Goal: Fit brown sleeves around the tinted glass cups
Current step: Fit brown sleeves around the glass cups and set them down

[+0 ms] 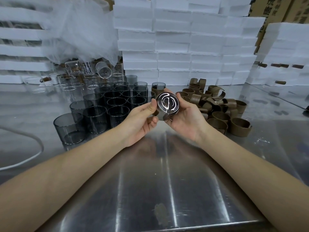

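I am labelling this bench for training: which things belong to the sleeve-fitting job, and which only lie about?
Job: held tinted cup, left hand, right hand, standing tinted cups, brown sleeves, sleeved cup.
Lying about: clear glassware, foam boxes, white cable, cardboard cartons.

Bare forearms (80, 164), bare left hand (142, 118), bare right hand (186, 118).

Most of the brown sleeve (155, 112) is hidden behind the tinted cup (168, 103) and the left hand (142, 119).
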A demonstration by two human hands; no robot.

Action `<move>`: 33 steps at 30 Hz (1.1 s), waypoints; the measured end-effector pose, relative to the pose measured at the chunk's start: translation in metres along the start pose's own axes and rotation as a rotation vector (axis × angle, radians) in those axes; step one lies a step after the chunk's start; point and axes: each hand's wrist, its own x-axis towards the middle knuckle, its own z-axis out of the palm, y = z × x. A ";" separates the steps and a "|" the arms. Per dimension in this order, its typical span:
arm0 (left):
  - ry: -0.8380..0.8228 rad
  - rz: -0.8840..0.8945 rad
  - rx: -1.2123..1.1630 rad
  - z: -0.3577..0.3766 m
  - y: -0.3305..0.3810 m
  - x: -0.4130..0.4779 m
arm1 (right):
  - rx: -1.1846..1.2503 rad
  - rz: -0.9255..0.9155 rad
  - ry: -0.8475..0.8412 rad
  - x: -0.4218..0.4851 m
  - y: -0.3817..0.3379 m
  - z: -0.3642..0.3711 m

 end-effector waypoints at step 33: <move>0.386 0.854 1.681 0.007 0.049 -0.023 | -1.401 -0.591 0.410 0.005 0.010 -0.012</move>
